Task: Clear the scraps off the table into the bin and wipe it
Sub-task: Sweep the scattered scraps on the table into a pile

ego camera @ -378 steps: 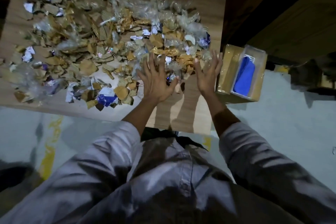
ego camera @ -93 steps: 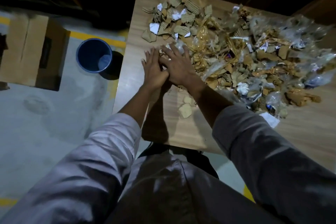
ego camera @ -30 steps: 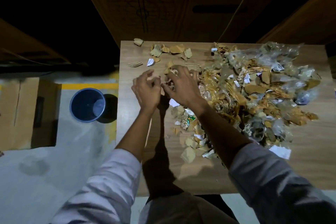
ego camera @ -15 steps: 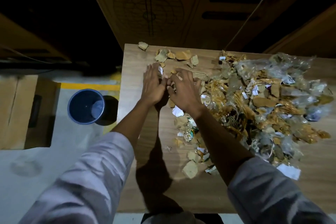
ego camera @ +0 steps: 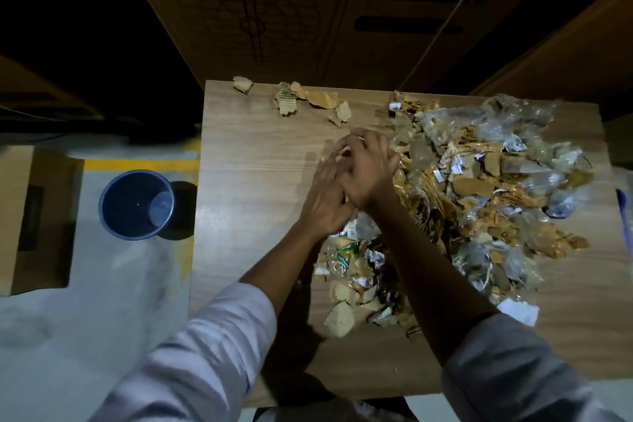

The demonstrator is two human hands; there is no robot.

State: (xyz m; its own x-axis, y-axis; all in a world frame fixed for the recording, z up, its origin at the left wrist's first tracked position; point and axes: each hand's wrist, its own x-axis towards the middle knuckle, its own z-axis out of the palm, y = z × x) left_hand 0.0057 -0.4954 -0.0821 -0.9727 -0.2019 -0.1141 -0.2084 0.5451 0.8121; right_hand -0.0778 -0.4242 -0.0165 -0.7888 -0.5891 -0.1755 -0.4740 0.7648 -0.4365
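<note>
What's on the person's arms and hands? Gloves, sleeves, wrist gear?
No gloves: the left hand and right hand are bare. Pale grey shirt, its left sleeve and right sleeve loose, creased and stopping partway up the forearms. No watch or band shows on either wrist; the picture is too blurred to tell about rings.

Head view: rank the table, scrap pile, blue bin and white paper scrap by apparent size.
1. Table
2. Scrap pile
3. Bin, on the floor and farther away, so likely bigger than it looks
4. White paper scrap

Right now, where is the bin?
In the head view, the blue bin stands on the floor left of the table, between its edge and a cardboard box.
</note>
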